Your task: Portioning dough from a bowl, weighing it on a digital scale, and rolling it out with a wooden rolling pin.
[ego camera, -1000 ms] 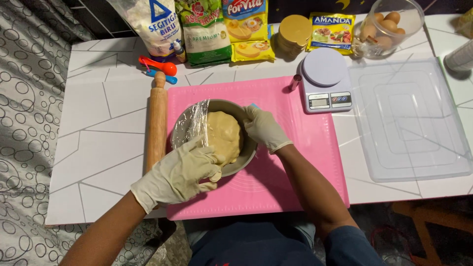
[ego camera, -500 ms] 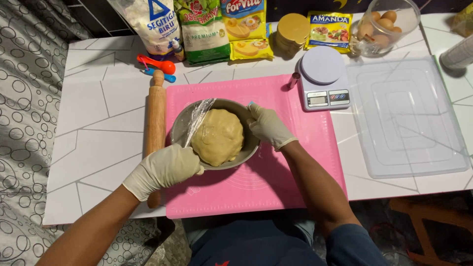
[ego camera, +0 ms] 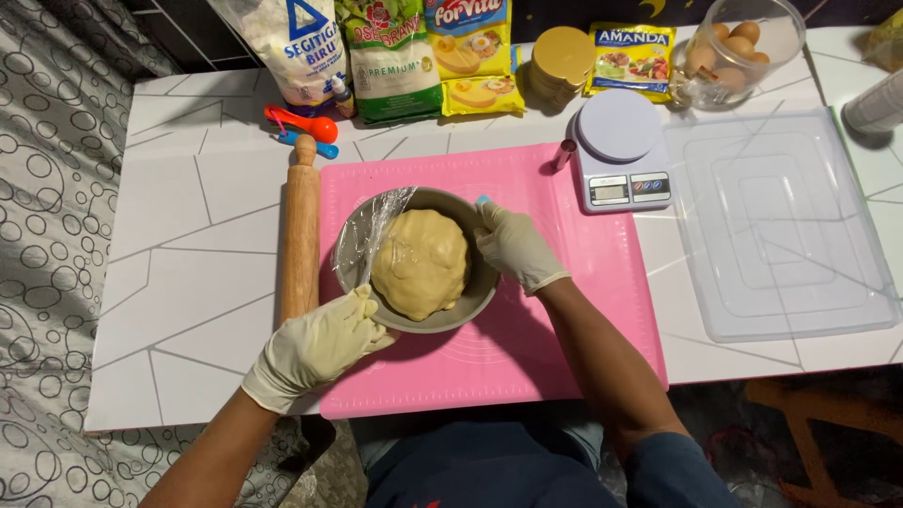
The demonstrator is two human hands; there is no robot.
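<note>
Both gloved hands grip the metal bowl (ego camera: 419,325) of dough (ego camera: 420,263): left hand (ego camera: 320,343) fingers clamped at 7 o'clock, right hand (ego camera: 513,246) at 3, on the pink mat (ego camera: 564,310).

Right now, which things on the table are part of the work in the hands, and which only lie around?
In hand:
- grey metal bowl, gripped by left hand and right hand
- beige dough ball
- clear plastic wrap
- pink silicone mat

Lying about:
- wooden rolling pin
- white kitchen scale
- clear plastic lid
- glass jar of eggs
</note>
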